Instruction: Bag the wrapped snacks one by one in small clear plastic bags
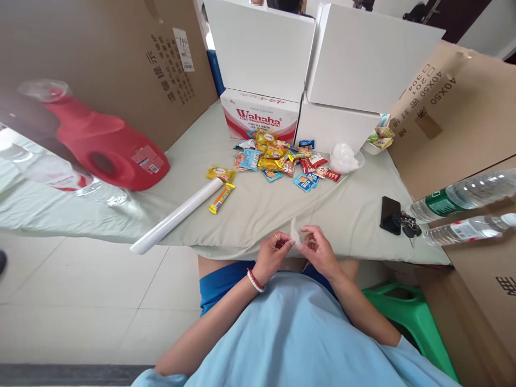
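My left hand (272, 252) and my right hand (317, 248) meet at the table's front edge, both pinching a small piece of clear plastic film (295, 232) between fingertips. The left wrist wears a bead bracelet and a finger has a ring. A white roll of film (177, 216) lies diagonally to the left, its end overhanging the table edge. A pile of small snack packets (278, 158) lies further back in the middle. One yellow packet (221, 173) and a long yellow bar (221, 198) lie by the roll's far end.
A red jug (105, 144) lies at left beside a clear bottle. White boxes and a Wahaha carton (258, 117) stand at the back, near crumpled plastic in a bowl (345, 159). Phone (390, 215), keys and two water bottles (463, 196) are at right. Green stool (411, 312) below.
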